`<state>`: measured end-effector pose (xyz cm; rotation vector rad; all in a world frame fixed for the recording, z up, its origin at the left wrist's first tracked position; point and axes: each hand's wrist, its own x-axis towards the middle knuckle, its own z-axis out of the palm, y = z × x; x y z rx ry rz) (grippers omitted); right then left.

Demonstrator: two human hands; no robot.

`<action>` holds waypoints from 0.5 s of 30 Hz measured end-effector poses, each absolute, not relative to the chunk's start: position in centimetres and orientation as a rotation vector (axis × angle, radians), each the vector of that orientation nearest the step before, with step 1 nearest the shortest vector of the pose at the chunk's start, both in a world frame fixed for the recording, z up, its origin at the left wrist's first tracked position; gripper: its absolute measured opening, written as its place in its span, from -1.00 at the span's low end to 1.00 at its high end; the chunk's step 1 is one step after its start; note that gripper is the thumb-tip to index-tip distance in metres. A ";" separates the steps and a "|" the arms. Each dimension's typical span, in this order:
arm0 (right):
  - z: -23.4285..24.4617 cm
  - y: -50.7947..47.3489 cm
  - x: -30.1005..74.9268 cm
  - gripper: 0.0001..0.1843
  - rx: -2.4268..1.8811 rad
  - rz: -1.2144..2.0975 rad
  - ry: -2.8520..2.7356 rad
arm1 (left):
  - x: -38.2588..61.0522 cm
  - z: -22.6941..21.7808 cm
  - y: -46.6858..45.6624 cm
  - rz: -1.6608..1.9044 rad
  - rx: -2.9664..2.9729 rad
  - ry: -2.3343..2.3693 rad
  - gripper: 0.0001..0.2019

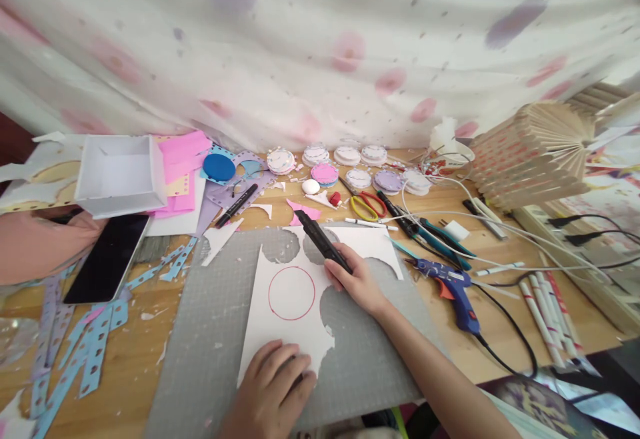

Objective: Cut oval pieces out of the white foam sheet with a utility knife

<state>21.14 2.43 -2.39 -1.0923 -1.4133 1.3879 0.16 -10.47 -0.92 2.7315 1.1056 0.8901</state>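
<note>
My right hand (353, 276) grips a black utility knife (320, 238), which points up and to the left above the far part of a white board (295, 346). A red circle is drawn on that board, and several round pieces are cut out of its edges. Across the board's near end lies my left hand (275, 386), fingers stretched out and pressing on it. Both board and hands are over a grey cutting mat (200, 359). Whether the knife's blade is out I cannot tell.
A blue glue gun (453, 286) with its cord, pliers (445, 242) and scissors (367, 206) lie to the right. Stacked paper discs (325, 174) line the back. On the left are a white box (120, 176), a phone (107, 259) and blue paper strips (95, 349).
</note>
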 end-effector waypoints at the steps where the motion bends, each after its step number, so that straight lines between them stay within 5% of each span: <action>1: -2.3 2.4 21.1 -0.73 -1.091 1.390 -1.410 | 0.2 -0.6 -10.4 0.895 2.696 1.086 -0.59; 8: -1.9 2.3 21.3 -0.72 -1.060 1.430 -1.368 | -5.3 0.2 -8.4 0.987 2.403 1.551 -0.86; 15: -1.1 2.0 22.0 -0.55 -0.948 1.465 -1.252 | -10.4 -0.1 -5.4 0.742 2.439 2.054 -0.67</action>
